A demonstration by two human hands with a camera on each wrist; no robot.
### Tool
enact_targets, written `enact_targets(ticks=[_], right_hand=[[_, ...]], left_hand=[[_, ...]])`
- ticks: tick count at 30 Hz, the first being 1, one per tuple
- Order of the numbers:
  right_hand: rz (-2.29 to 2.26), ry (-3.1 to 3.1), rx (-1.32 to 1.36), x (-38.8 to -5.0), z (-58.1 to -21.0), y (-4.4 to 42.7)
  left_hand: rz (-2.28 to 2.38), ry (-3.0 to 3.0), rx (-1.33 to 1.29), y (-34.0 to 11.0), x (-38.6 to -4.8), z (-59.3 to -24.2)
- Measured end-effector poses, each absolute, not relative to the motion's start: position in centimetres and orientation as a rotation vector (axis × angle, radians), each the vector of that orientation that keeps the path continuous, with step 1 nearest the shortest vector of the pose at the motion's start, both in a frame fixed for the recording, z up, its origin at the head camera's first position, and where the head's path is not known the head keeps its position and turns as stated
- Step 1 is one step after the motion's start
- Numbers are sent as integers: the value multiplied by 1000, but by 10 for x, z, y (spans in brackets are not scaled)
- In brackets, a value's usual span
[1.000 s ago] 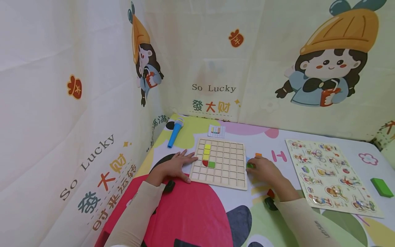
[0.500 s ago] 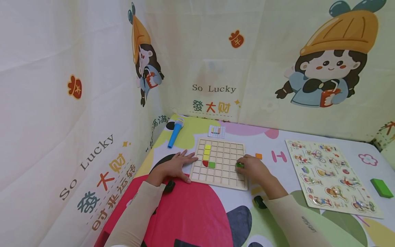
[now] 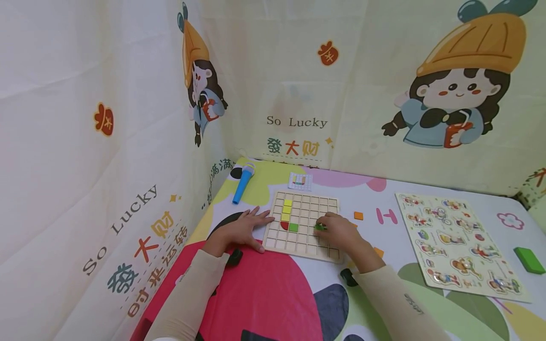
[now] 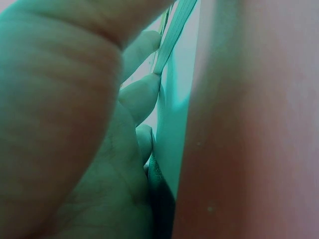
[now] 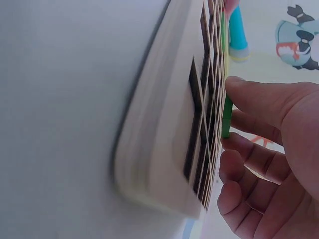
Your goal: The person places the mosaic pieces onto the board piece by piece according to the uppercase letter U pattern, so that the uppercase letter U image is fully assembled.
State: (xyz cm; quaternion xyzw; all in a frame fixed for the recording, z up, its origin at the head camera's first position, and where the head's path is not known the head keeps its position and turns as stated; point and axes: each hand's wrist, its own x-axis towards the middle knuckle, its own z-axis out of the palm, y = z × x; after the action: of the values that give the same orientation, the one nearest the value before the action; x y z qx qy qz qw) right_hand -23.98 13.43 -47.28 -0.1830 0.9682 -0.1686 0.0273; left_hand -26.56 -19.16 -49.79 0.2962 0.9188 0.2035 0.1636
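A wooden grid board (image 3: 281,244) lies on the patterned tablecloth. On its left part, several yellow square tiles (image 3: 287,210) form a column, with a red rounded tile (image 3: 285,225) below them and a green square tile (image 3: 294,228) beside the red one. My left hand (image 3: 239,231) rests with spread fingers at the board's left edge. Over the right half of the board, my right hand (image 3: 342,233) pinches another green tile (image 5: 228,117) between thumb and fingers. That hand hides part of the grid.
Behind the board lies a small pattern card (image 3: 300,181), with a blue toy microphone (image 3: 243,184) to its left. Orange tiles (image 3: 359,216) lie right of the board. Farther right are a picture puzzle board (image 3: 458,284) and a green block (image 3: 529,260).
My right hand has moved left with the green tile, from beside the board's right edge to over the grid. Orange tiles it covered now show. The left hand has stayed still.
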Motion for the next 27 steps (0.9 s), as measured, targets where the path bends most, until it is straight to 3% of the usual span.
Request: enact_targets(ticks=[27], right_hand=[[-483,2965,-554,-245,-475,95]], left_hand=[[560,2613,839,-191,-265,-496]])
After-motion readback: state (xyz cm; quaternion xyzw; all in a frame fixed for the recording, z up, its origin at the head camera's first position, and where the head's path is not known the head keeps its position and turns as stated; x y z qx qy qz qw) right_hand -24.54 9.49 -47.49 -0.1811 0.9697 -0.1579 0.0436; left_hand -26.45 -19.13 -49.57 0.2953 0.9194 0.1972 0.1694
